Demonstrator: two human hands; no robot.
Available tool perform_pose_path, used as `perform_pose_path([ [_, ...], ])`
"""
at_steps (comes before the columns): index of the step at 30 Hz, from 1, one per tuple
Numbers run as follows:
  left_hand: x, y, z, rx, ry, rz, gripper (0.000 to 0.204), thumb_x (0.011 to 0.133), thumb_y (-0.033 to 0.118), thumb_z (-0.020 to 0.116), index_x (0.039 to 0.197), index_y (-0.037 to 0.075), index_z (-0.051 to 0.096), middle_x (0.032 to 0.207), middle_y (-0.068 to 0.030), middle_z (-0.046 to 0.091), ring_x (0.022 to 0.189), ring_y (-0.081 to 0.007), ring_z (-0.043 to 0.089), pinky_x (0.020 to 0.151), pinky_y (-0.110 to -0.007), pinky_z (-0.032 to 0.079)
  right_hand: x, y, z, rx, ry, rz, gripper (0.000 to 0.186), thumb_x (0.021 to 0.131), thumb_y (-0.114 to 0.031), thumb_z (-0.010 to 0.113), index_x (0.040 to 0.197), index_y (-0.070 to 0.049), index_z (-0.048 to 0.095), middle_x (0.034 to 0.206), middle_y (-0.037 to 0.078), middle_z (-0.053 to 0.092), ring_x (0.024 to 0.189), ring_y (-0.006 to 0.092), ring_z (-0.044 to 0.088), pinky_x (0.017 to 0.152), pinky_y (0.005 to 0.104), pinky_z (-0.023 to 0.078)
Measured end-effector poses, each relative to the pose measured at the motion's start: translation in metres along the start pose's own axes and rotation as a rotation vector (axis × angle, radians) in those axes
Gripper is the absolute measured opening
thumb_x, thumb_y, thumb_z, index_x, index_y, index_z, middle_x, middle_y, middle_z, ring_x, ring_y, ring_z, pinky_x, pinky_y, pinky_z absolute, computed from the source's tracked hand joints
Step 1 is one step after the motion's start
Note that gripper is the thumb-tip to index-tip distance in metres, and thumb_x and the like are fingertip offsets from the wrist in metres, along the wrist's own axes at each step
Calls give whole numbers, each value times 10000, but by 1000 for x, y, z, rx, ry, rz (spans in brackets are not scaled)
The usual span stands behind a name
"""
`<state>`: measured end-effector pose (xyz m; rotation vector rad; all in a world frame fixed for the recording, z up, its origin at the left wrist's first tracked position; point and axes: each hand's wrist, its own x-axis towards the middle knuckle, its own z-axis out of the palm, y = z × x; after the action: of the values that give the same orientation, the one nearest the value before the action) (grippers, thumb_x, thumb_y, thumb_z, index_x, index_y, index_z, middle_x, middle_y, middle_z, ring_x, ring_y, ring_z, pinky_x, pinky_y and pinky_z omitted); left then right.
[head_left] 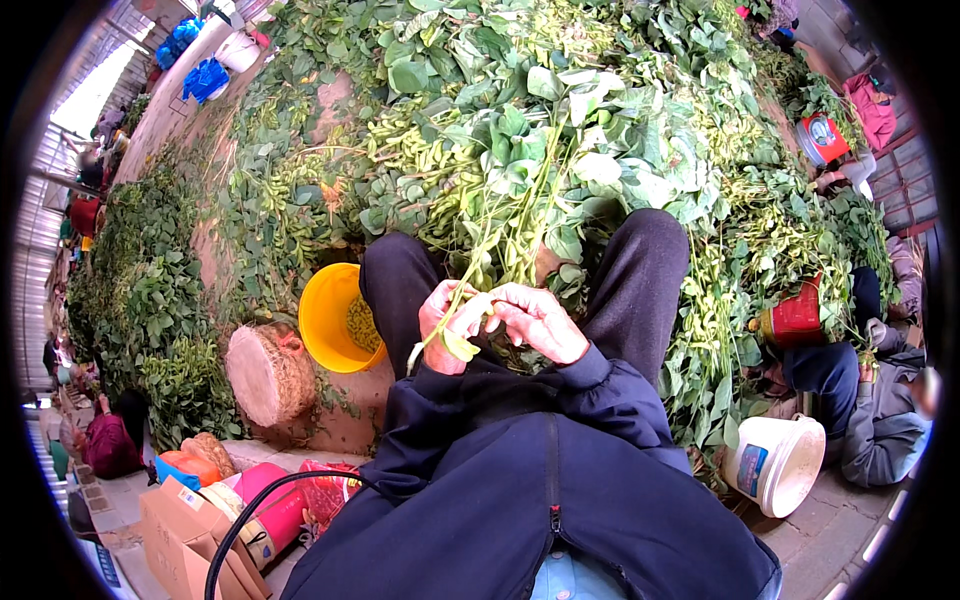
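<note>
Between my knees, my left hand [446,322] is closed round the stems of a green bean plant [500,235]. Its leafy stalks, hung with pods, stretch away over the heap, and one leaf [459,346] droops below my fingers. Close beside it, my right hand [540,322] has thumb and fingers pinched together at the plant; a bit of pale green pod shows at the fingertips, partly hidden. To the left of my knee, a yellow bucket [316,318] holds a layer of picked green pods [361,323].
A large heap of bean plants [420,150] spreads ahead and to both sides. Left of the bucket sits a round woven stool [262,375]; a cardboard box [190,540] stands nearer. At right are a white bucket [795,465], a red bucket [800,315] and a seated person [880,410].
</note>
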<state>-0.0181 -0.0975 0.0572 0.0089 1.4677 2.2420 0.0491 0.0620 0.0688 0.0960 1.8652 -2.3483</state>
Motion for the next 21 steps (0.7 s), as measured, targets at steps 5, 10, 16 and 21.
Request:
perform_pose_path([
  [5, -1, -9, -11, -44, -116, 101, 178, 854, 45, 721, 974, 8, 596, 763, -32, 633, 571, -57, 527, 506, -186, 376, 0, -3, 0, 46, 0, 0, 188, 1035, -171, 504, 1088, -41, 628, 875, -30, 653, 616, 14, 458, 569, 181, 400],
  [10, 6, -23, -18, -82, -33, 108, 125, 905, 56, 647, 1002, -2, 593, 774, -23, 608, 569, -57, 511, 481, -169, 367, 3, -2, 6, 125, 39, 23, 133, 993, -114, 545, 1058, -35, 630, 836, -24, 637, 618, 29, 493, 557, 204, 428],
  [16, 8, -13, -18, -385, -39, -111, 153, 968, 102, 524, 1056, -10, 579, 759, -21, 559, 548, -63, 501, 422, -164, 345, 14, 18, 21, 8, 218, -132, 86, 887, -13, 702, 915, -32, 623, 749, -80, 497, 644, 14, 406, 564, 201, 369],
  [21, 8, -22, -24, -479, -58, -84, 214, 973, 144, 497, 1075, -12, 601, 878, -75, 641, 573, -79, 548, 422, -183, 392, 16, 16, 30, -200, 270, -165, 237, 854, 19, 737, 766, -30, 522, 696, -65, 419, 662, 32, 361, 575, 215, 361],
])
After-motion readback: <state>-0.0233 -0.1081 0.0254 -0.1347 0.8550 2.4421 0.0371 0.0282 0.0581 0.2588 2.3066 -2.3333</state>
